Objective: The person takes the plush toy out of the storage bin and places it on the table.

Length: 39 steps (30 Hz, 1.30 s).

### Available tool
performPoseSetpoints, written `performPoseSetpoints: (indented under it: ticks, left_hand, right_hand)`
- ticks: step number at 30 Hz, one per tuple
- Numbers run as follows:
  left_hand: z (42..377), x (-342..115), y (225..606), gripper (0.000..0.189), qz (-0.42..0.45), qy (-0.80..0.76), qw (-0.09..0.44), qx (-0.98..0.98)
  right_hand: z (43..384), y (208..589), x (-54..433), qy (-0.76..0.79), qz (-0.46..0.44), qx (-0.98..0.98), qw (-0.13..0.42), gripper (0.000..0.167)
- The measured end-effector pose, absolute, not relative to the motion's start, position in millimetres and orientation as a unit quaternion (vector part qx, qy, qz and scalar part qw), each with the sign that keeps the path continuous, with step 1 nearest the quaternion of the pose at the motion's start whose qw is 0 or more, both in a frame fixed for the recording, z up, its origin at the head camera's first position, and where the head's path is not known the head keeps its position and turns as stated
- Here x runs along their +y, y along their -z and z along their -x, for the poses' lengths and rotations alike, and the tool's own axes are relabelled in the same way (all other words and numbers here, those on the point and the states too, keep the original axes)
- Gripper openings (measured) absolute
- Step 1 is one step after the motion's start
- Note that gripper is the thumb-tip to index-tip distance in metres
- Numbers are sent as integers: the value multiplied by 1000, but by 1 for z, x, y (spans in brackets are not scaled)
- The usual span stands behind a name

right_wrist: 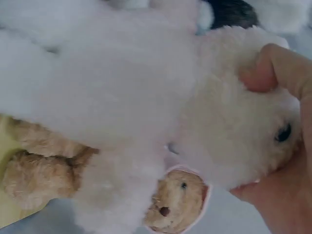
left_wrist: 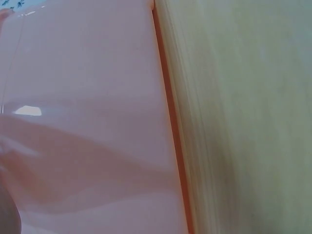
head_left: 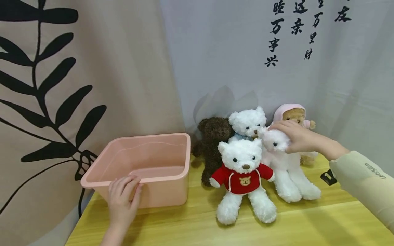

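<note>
My left hand (head_left: pixel 124 200) holds the front rim of a pink plastic bin (head_left: pixel 172 191), its fingers bent over the edge. The left wrist view shows the bin's smooth side wall (left_wrist: pixel 92 87) above the wooden table (left_wrist: pixel 253 117). With my right hand (head_left: pixel 300 137) I grip the head of a pale pinkish-white plush toy (head_left: pixel 286 171), which sits on the table. In the right wrist view, thumb and fingers dig into the fur around the toy's head (right_wrist: pixel 219 112), one dark eye showing beside them.
A white teddy bear in a red hoodie (head_left: pixel 244 179) sits in front. Behind are a dark brown teddy bear (head_left: pixel 212 147), another white bear (head_left: pixel 247 121) and a tan bear with a pink hood (head_left: pixel 289 111). A black strap piece (head_left: pixel 328 177) shows near the right sleeve. Curtains hang behind.
</note>
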<state>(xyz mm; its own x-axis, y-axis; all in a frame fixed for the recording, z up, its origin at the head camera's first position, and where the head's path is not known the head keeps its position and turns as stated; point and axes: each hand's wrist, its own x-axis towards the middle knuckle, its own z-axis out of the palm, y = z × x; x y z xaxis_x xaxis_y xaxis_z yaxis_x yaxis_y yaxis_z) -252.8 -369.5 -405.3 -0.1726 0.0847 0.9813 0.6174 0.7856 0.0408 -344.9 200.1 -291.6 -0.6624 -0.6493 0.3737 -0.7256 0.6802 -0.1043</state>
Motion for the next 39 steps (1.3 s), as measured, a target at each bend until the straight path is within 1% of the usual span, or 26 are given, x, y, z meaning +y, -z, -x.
performPoseSetpoints:
  ticks: [3, 7, 12, 18, 23, 28, 33, 36, 39]
  left_hand:
    - [254, -372, 404, 39, 239, 221, 602, -729]
    - [255, -376, 400, 38, 237, 218, 605, -728]
    - [253, -371, 401, 38, 242, 218, 595, -735]
    - [250, -373, 401, 39, 240, 216, 603, -730]
    - [247, -382, 398, 39, 237, 195, 586, -750]
    - [244, -388, 393, 39, 240, 177, 557, -775]
    - [239, -392, 385, 42, 238, 160, 511, -810]
    - [230, -392, 378, 43, 229, 146, 465, -843]
    - [224, -393, 370, 44, 223, 126, 414, -874]
  right_hand:
    - [343, 288, 198, -142, -366, -913, 107, 79]
    - [346, 306, 199, -153, -350, -921, 72, 78]
    - [345, 327, 212, -174, -328, -924, 89, 80]
    - [349, 332, 215, -194, -331, -918, 97, 82]
    - [354, 333, 213, -206, -341, -911, 103, 77]
    - [353, 332, 211, -225, -337, -909, 102, 73]
    - [343, 324, 202, -254, -309, -913, 81, 69]
    - [328, 315, 187, -277, -277, -918, 57, 67]
    - [307, 309, 168, -294, -271, -916, 36, 66]
